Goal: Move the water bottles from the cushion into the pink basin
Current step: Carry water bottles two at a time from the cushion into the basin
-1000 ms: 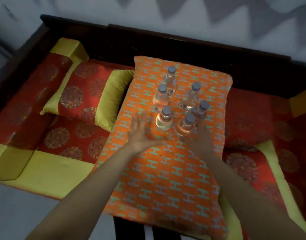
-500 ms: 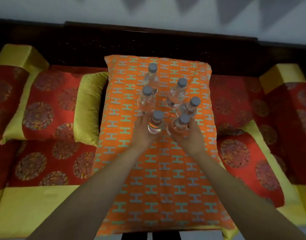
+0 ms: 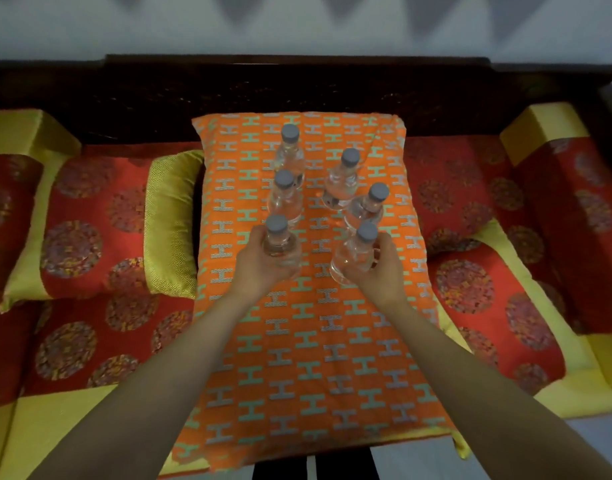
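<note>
Water bottles: how many, and where do they stand?

Six, see-through with grey caps, in two rows of three on the far half of the orange cushion. Four stand free towards its far edge. The two nearest its middle are in hand.

What holds them?

The left hand grips the near-left bottle, fingers curled round its body. The right hand grips the near-right bottle the same way, and that bottle's rounded base shows just left of the palm.

Are those two off the cushion?

I cannot tell. The left hand covers its bottle's base, and the picture is dim and soft.

What is in the bottles?

Something clear, by the look of it. The fill level is too hard to read.

Anything cut off?

Both forearms run out at the bottom edge. Below the cushion's near edge a dark shape with pale stripes shows, too little of it to name. The cushion lies on a sofa with a dark wooden back. Red-and-yellow pillows sit off its left and right edges, the outermost cropped by the frame.
</note>
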{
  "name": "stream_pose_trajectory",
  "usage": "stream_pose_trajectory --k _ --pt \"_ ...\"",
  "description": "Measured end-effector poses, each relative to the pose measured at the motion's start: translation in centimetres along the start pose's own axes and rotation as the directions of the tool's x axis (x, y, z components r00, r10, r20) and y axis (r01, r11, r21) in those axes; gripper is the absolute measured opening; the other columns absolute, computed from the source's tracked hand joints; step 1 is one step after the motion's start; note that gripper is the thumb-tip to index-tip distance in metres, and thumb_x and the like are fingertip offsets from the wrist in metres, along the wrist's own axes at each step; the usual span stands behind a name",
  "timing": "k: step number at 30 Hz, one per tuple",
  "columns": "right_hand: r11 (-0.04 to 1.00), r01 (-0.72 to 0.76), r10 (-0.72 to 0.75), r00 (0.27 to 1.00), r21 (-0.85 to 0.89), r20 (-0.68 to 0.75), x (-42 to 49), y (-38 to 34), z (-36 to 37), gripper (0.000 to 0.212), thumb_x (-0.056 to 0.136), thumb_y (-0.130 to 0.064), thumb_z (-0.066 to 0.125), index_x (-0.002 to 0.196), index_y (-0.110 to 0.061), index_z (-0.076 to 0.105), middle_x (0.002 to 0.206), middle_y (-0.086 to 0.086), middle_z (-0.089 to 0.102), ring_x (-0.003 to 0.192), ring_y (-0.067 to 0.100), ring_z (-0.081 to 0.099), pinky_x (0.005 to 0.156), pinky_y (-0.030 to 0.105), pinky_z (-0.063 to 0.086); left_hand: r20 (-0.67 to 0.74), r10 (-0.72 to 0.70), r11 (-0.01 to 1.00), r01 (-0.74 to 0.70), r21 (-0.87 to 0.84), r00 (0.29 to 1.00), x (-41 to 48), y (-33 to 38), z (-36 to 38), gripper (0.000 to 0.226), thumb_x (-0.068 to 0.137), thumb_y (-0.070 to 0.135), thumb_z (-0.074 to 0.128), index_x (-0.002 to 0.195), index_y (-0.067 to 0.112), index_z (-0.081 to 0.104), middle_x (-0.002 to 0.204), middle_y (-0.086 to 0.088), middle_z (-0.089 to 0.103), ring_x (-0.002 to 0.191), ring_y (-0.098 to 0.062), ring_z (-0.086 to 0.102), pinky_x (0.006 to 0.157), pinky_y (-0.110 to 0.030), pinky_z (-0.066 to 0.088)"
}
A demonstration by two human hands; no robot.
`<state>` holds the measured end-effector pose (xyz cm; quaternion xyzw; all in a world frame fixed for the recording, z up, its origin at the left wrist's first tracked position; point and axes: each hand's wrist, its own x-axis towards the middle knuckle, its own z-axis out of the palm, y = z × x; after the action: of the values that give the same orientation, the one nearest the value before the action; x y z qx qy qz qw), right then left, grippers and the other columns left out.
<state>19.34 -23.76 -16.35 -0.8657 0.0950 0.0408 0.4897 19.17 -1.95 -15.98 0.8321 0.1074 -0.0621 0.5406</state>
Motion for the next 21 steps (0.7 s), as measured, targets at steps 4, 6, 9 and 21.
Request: stream_pose_trajectory --k 4,6,9,21 --pt "0.998 0.003 -0.001 0.999 0.059 -0.04 -1.0 -0.2 -0.9 0.058 0.064 -0.034 0.083 0.109 -0.034 0.048 0.102 -0.015 0.064 0.088 0.0 0.062 0.073 0.029 0.054 0.01 0.013 1.0 -0.013 -0.026 1.0 -0.3 0.3 -1.2 0.07 0.065 0.034 0.086 0.121 0.022 0.047 0.101 0.015 0.064 0.09 0.0 0.062 0.075 -0.022 0.049" --pt "0.997 0.014 -0.009 0.997 0.071 -0.071 -1.7 -0.3 -2.2 0.054 0.062 -0.037 0.081 0.107 -0.039 0.05 0.101 -0.017 0.064 0.089 0.0 0.061 0.071 0.025 0.053 0.033 0.031 0.999 -0.03 -0.039 0.999 -0.8 0.9 -1.7 0.071 0.065 0.034 0.086 0.123 0.022 0.048 0.104 0.014 0.065 0.09 0.002 0.063 0.074 -0.019 0.049" --pt "0.993 0.049 -0.033 0.988 0.103 -0.152 -2.8 -0.4 -4.3 0.046 0.061 -0.04 0.077 0.098 -0.049 0.052 0.094 -0.023 0.064 0.085 -0.003 0.061 0.064 0.012 0.049 0.057 0.069 0.997 -0.067 -0.046 0.996 -1.5 1.2 -1.8 0.066 0.064 0.03 0.088 0.119 0.024 0.051 0.1 0.017 0.065 0.085 0.009 0.063 0.068 -0.007 0.047" --pt "0.996 0.074 -0.05 0.905 0.042 -0.423 -9.4 3.1 -20.4 0.049 0.06 -0.028 0.082 0.103 -0.024 0.058 0.09 -0.02 0.061 0.081 -0.01 0.057 0.07 0.014 0.046 0.236 0.315 0.943 -0.332 0.034 0.919 -3.1 10.8 7.6 0.07 0.062 0.035 0.087 0.123 0.02 0.055 0.108 0.012 0.062 0.09 -0.003 0.058 0.075 -0.016 0.041"
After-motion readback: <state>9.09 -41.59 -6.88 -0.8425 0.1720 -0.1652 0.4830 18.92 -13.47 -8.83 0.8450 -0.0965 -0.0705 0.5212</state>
